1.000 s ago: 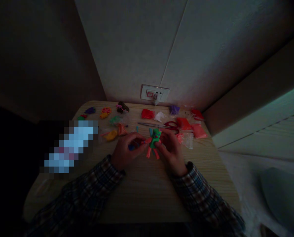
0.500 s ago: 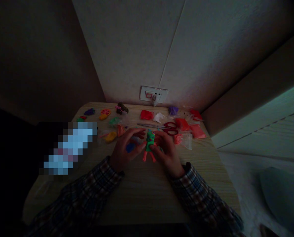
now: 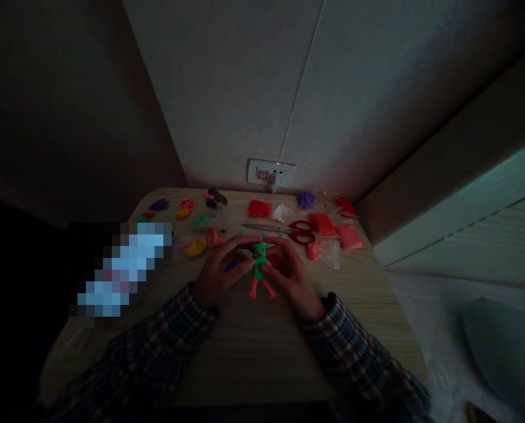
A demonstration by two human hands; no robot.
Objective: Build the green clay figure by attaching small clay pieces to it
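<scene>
A small clay figure with a green head and body and salmon-pink legs is held upright between my two hands, above the wooden table. My left hand grips its left side, the thumb against the green body. From the other side my right hand pinches the body with thumb and fingers. Fingers of both hands curl behind and over the head, hiding its top. Beside my left hand lies something blue, partly covered by the fingers. Beyond the hands are red-handled scissors and a few small light-blue pieces.
Bags of red, orange-red, purple and yellow clay lie along the table's far side. Small clay shapes sit at the far left. A blurred-out bright screen is at the left edge. A wall socket is behind.
The figure has shifted slightly left and down and its head now leans less. My fingers have closed in over the top of its head. The view has shifted slightly.
</scene>
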